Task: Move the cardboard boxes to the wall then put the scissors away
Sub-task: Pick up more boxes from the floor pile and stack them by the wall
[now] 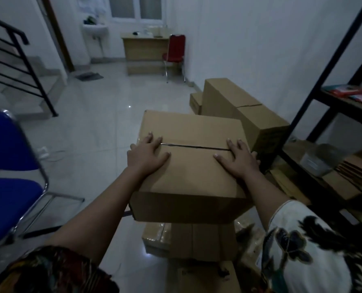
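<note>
A large brown cardboard box (pixel 192 176) sits on top of lower boxes (pixel 197 240) in front of me. My left hand (pixel 146 155) lies flat on the left side of its lid, fingers straight. My right hand (pixel 237 158) lies flat on the right side, fingers spread across the lid seam. Behind it, a long cardboard box (pixel 239 106) and a small box (pixel 196 102) stand on the floor beside the white wall (pixel 260 49). No scissors are visible.
A black metal shelf (pixel 323 102) with flat cardboard and a plastic container stands at the right. A blue chair (pixel 9 170) is at the left. A stair railing (pixel 17 60), a red chair (pixel 174 53) and a wooden desk (pixel 144 47) are farther back on the tiled floor.
</note>
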### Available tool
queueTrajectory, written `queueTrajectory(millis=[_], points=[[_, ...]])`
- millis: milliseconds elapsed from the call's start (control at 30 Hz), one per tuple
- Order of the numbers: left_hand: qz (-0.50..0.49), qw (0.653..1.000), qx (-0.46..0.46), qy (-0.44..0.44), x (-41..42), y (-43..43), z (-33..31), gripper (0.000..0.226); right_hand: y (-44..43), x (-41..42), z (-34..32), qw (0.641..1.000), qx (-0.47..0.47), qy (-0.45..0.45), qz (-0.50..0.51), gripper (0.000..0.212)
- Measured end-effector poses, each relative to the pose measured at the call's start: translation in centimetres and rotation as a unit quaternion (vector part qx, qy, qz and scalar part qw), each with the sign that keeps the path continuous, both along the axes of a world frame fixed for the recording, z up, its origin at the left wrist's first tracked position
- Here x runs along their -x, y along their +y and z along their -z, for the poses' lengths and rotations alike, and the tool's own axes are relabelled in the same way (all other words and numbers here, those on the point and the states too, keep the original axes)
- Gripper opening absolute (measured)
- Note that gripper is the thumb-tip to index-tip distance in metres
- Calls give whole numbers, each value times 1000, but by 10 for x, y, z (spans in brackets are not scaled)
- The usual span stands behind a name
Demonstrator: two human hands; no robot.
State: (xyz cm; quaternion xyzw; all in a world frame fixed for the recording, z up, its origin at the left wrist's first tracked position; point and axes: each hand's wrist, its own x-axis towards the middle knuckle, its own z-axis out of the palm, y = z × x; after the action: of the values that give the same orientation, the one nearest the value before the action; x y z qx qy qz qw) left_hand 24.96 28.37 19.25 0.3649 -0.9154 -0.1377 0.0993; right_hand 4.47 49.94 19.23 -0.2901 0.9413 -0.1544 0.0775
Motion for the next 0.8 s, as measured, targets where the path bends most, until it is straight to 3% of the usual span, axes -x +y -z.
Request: queueTrajectory(millis=[433, 800], points=[[-32, 999, -27, -16, -56, -214, 46, 87, -218, -39, 31, 997, -40, -17, -65, 89], [-25, 999, -15, -14, -47, -391, 33, 94, -392, -26, 24, 998, -26, 3, -65, 87]])
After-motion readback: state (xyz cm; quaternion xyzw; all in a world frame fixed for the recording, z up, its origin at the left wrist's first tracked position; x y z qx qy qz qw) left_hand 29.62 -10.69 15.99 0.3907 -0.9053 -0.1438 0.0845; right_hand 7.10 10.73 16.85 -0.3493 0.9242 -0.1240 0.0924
